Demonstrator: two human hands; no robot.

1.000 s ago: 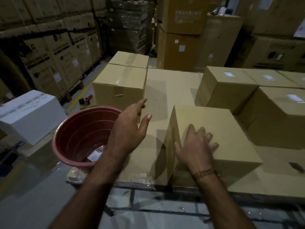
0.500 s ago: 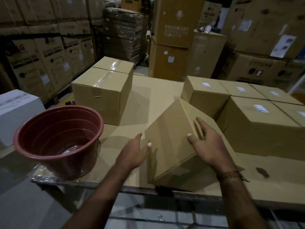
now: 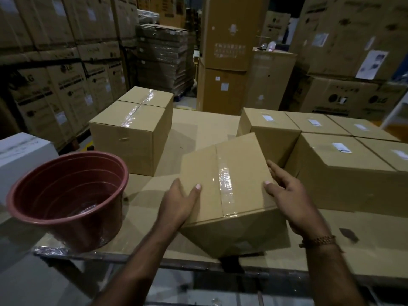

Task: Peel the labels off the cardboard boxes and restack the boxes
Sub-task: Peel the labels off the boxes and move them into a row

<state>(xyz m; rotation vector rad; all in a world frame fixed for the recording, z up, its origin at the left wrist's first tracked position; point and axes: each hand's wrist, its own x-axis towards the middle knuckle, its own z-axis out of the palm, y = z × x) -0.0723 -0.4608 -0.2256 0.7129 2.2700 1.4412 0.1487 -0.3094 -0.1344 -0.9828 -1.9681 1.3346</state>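
Tilted plain brown box [image 3: 229,191] at lower centre, clear tape down top seam, label-free, grasped by left hand [image 3: 176,202] and right hand [image 3: 289,202]

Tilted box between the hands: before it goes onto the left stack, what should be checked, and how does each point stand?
1. Left hand grips box: ok.
2. Right hand grips its far side: ok.
3. Label gone from taped face: ok; other faces cannot tell.
4. Box level: not ok, tilted.
5. Top of left stack free: ok.
6. Red bucket clear of the path: cannot tell.
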